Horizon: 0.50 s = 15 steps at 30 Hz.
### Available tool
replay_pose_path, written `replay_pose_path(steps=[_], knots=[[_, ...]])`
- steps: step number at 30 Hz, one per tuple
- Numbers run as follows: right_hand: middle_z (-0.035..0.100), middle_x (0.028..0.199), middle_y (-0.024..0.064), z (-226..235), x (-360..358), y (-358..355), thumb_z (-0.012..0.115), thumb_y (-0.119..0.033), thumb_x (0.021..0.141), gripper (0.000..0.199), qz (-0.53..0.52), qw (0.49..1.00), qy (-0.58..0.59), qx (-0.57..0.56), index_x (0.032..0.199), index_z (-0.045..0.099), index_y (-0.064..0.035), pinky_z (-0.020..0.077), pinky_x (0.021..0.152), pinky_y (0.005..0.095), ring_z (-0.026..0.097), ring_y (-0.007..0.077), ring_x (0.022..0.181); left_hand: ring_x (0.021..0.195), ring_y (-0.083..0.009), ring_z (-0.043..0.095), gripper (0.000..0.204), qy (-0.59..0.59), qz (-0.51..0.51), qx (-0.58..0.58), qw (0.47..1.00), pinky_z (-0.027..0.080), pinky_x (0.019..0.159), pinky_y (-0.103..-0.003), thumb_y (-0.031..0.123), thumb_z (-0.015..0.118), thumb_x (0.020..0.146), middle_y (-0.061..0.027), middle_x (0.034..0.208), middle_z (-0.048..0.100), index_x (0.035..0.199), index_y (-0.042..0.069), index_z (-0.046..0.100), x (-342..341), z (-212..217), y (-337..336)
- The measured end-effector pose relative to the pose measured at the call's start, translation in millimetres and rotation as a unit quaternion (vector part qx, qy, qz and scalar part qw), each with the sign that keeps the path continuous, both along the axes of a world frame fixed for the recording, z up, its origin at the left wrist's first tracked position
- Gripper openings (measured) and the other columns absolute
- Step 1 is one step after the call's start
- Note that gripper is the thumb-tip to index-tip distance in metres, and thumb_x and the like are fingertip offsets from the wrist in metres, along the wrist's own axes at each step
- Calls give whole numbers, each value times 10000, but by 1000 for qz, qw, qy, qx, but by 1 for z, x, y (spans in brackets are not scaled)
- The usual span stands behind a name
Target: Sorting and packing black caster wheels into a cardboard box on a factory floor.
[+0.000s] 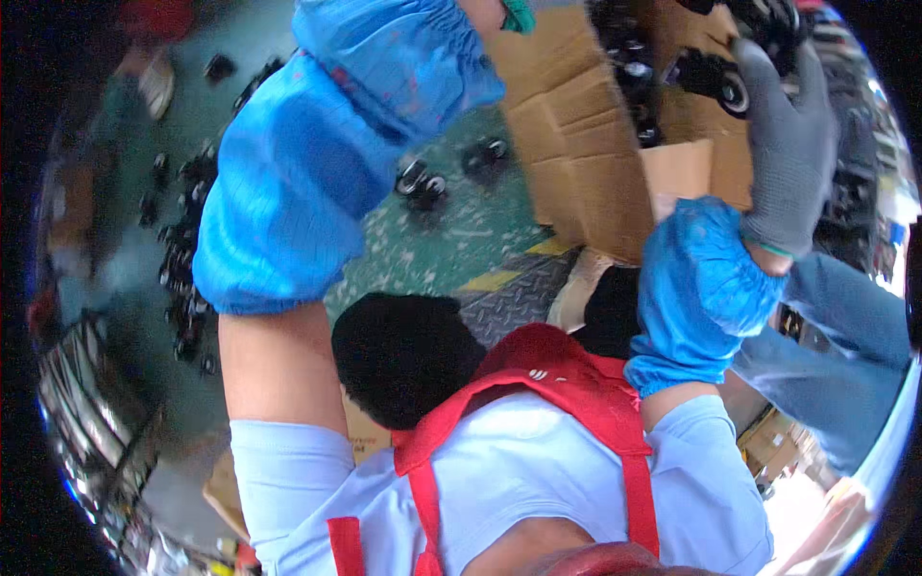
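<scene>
My right hand [792, 154], in a grey knit glove, reaches up over a cardboard box [576, 134] at the upper right. Its fingers close around a black caster [768, 24] at the top edge, partly cut off and smeared. Just beside the thumb is another black caster [711, 82] with a pale hub. More black casters [629, 72] lie inside the box. My left arm, in a blue sleeve cover, stretches past the top edge. Of my left hand [517, 15] only the wrist and a green glove cuff show; its fingers are out of view.
Two loose casters [423, 187] lie on the green floor left of the box, and many black parts [182, 259] are scattered farther left. Another person's leg in blue trousers [836, 355] is close on my right. A metal tread plate [523, 298] lies below the box.
</scene>
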State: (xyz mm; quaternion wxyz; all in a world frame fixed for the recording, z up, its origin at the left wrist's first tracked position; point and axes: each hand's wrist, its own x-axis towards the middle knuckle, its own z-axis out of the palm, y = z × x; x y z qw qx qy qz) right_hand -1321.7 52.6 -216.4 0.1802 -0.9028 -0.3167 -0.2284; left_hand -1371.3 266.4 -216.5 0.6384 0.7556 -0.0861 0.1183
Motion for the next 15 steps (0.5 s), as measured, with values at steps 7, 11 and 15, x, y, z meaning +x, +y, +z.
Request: replay_pose_path(steps=[7,11,15], knots=[[613,1186,159,-180,-92,89,701,-180,806,485,211,924,317,26,1268,575,-106,493,954,453,608,337,1113,1353,-384,406,814,243,159,429,856,441,1033,-524,476,782,752,-141,1492,411,1450,256,426,-119,-264,56],[375,1448,161,-344,-74,79,703,-208,801,634,74,888,257,-374,1390,473,-242,482,973,510,447,432,1276,1351,-423,360,591,288,53,573,765,426,871,-702,360,735,803,-62,1511,378,1343,418,502,-173,-353,-22],[444,1385,152,-392,-67,68,692,-235,817,557,95,867,231,-432,1341,506,-226,487,958,508,483,398,1241,1322,-471,372,817,262,105,526,802,429,941,-638,396,844,623,-90,1513,361,1360,436,494,-172,-426,-31]])
